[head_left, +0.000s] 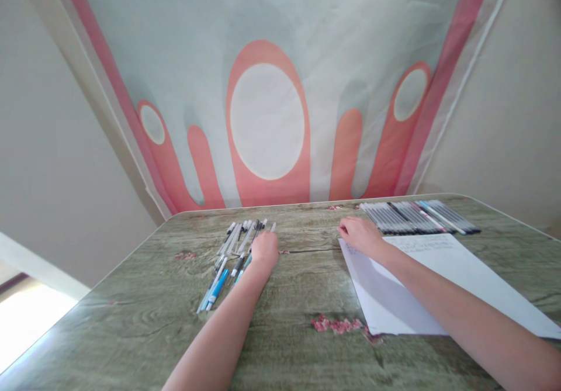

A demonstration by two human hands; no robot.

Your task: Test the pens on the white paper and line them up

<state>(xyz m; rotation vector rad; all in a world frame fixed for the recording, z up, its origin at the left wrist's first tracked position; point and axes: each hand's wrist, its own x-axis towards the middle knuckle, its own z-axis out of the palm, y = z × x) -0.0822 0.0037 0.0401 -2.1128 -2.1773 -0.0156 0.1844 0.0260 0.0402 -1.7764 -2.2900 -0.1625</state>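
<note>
At the right edge of a loose pile of pens (236, 236), my left hand (265, 249) is closed, with the end of a pen (273, 227) sticking out above the fingers. A blue pen (218, 289) and a few thinner ones lie nearer to me, left of that forearm. My right hand (359, 234) rests with curled fingers at the upper left corner of a white sheet of paper (407, 286); no object shows in it. Rows of small handwriting run along the sheet's top. Beyond it, several pens (416, 218) lie side by side in a neat row.
The wood-patterned tabletop (302, 291) has printed pink flowers. Its far edge meets a wall hanging (319, 87) with orange and white shapes. Pale walls stand on both sides, and bright light comes in at the lower left.
</note>
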